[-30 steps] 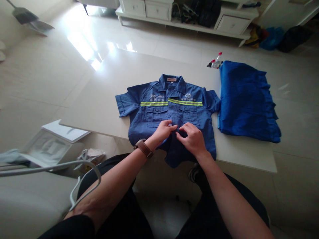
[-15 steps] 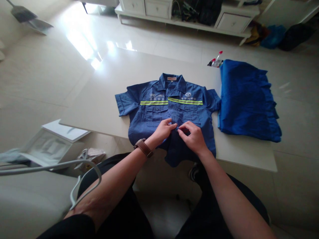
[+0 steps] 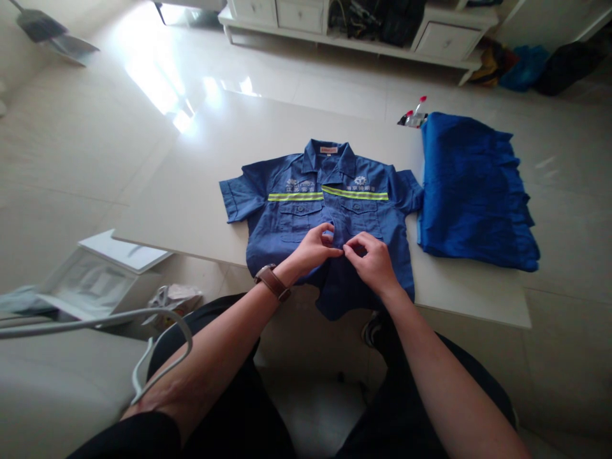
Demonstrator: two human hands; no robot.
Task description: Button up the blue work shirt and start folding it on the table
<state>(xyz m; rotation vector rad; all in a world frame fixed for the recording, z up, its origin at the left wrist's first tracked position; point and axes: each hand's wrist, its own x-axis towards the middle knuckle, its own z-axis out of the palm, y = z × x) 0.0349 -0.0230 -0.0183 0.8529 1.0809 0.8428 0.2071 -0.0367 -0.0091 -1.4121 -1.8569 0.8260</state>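
Nearest the camera, the person's dark-clothed lap and two bare forearms reach forward over the near edge of the pale worktop (image 3: 201, 166). The left wrist carries a brown-strapped watch (image 3: 272, 282). The left hand (image 3: 313, 248) and the right hand (image 3: 373, 261) meet fingertip to fingertip over the middle front of a blue work shirt (image 3: 282, 223), each pinching the cloth along its front opening just below the chest pockets; whether a button sits between the fingers is too small to tell.

The shirt lies face up and spread flat on the worktop, collar away from the person, its short sleeves out to either side. Its hem hangs over the near edge of the worktop towards the lap. The fabric is mid-blue, with a yellow-green reflective stripe across the chest, two flapped pockets below it, pale printed emblems above it, and a small label inside the collar.

Just to the right of the shirt, touching its sleeve, lies a brighter blue folded cloth (image 3: 473, 191). Beyond that cloth's far left corner stands a small bottle with a red cap (image 3: 415, 111). On the floor to the left sits a white box (image 3: 109, 268), and farther back a white low cabinet (image 3: 440, 41) runs along the wall.
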